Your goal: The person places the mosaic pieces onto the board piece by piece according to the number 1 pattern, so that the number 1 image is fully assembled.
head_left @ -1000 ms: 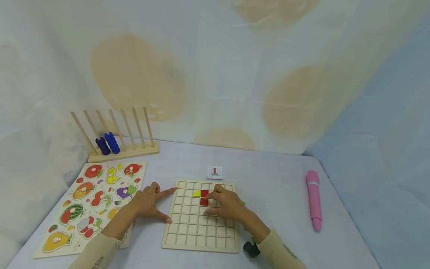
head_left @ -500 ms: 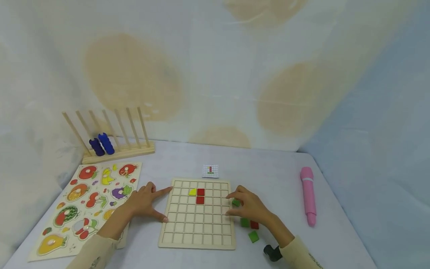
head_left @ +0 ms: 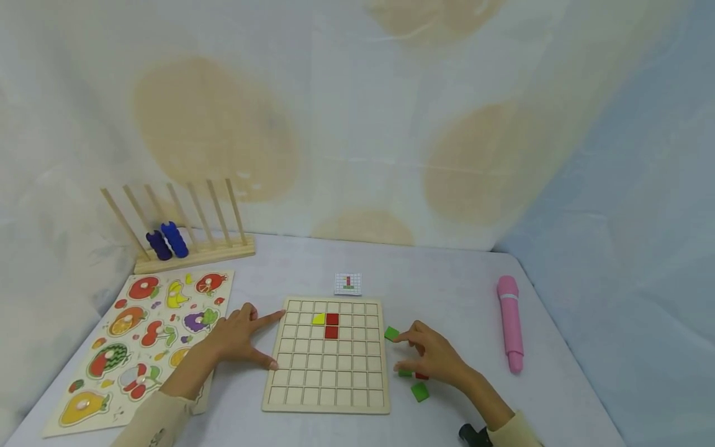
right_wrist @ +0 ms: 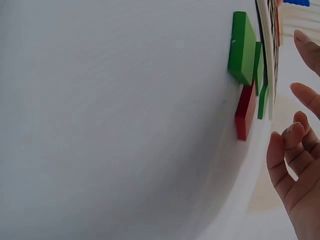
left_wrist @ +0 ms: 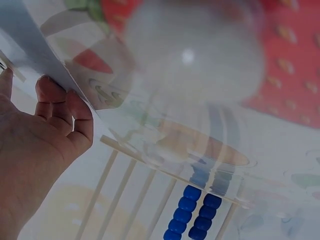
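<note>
A wooden grid board (head_left: 326, 357) lies flat, with a yellow tile (head_left: 318, 319), cut on a slant, beside a red tile (head_left: 332, 319) and a second red tile (head_left: 331, 333) just below. My left hand (head_left: 240, 335) touches the board's left edge with spread index finger and thumb. To the right of the board, my right hand (head_left: 436, 354) hovers over loose tiles, thumb and index finger apart with nothing held. Near its index fingertip lies a green tile (head_left: 391, 334). Another green tile (head_left: 420, 392) is lower. A red tile (right_wrist: 245, 112) is partly hidden by the hand in the head view.
Behind the board sits a small pattern card (head_left: 348, 284). A fruit puzzle board (head_left: 125, 406) lies at left, and behind it stands a wooden peg rack (head_left: 195, 254) with blue beads (head_left: 175, 239). A pink marker-shaped object (head_left: 511, 324) lies at right.
My right hand has let go of the lower red tile and moved right, off the board to the loose tiles. My left hand stays at the board's edge. The head view has shifted slightly.
</note>
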`<state>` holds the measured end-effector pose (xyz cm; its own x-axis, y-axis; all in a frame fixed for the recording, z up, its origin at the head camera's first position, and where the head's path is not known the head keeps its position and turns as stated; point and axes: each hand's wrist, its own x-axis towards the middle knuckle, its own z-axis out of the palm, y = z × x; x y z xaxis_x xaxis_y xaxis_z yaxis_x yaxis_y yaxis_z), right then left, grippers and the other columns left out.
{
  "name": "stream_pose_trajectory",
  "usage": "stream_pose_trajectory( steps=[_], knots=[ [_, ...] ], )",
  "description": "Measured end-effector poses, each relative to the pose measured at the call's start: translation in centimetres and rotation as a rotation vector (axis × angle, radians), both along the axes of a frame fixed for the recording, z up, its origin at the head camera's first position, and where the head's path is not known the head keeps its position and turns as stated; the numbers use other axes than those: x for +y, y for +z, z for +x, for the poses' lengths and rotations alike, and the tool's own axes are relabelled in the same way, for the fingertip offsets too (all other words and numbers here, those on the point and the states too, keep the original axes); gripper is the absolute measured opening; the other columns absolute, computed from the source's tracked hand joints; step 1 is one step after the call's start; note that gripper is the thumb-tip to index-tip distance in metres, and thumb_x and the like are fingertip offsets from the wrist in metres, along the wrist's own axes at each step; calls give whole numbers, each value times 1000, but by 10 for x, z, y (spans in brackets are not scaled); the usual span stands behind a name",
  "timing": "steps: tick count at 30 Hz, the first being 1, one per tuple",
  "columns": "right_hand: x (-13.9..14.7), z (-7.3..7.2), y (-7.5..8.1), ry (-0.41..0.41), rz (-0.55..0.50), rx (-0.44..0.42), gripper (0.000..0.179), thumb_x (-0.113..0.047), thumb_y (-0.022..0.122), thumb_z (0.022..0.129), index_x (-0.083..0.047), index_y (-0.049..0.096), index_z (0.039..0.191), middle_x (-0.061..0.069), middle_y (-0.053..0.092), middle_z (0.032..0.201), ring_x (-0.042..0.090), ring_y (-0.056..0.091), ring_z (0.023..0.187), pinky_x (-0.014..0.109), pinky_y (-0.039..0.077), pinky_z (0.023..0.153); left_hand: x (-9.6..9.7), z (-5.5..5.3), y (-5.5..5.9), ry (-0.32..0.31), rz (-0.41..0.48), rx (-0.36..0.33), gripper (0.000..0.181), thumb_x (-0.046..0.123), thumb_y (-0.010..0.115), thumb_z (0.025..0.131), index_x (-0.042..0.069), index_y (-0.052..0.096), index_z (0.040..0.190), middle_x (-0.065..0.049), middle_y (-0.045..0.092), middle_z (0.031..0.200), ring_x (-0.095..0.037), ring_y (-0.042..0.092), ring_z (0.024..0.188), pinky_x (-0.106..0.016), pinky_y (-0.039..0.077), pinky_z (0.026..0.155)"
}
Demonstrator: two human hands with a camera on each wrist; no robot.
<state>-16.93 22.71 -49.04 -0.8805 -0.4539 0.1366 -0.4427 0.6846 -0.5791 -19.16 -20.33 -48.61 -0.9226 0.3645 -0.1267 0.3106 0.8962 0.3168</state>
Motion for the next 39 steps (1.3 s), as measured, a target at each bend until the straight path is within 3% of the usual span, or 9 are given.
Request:
stream_pose_trajectory(
  steps=[11, 28, 39],
  knots=[
    [31, 14, -2, -47, 17, -15, 44, -29, 87, 75, -13, 72, 113, -2, 50, 85, 4, 40, 69, 20, 36, 58, 0, 1, 0, -2, 4, 1, 109, 75, 81, 55, 32, 46, 149, -7, 42, 104, -21, 39, 81, -34, 32, 64],
    [41, 28, -5, -75, 101, -40, 37, -24, 84, 79, -15, 71, 112, -8, 48, 85, 2, 41, 72, 19, 39, 61, -2, -3, -2, -7, 28, -3, 110, 74, 81, 55, 30, 46, 149, -7, 41, 103, -21, 38, 81, -33, 32, 63],
    [39, 32, -12, -60, 87, 66, 18, -20, 83, 80, -12, 75, 94, -12, 49, 83, 0, 43, 72, 18, 40, 60, -3, -4, -4, -14, 19, 4, 110, 76, 80, 54, 32, 46, 149, -7, 42, 103, -20, 38, 81, -33, 32, 63]
  ],
)
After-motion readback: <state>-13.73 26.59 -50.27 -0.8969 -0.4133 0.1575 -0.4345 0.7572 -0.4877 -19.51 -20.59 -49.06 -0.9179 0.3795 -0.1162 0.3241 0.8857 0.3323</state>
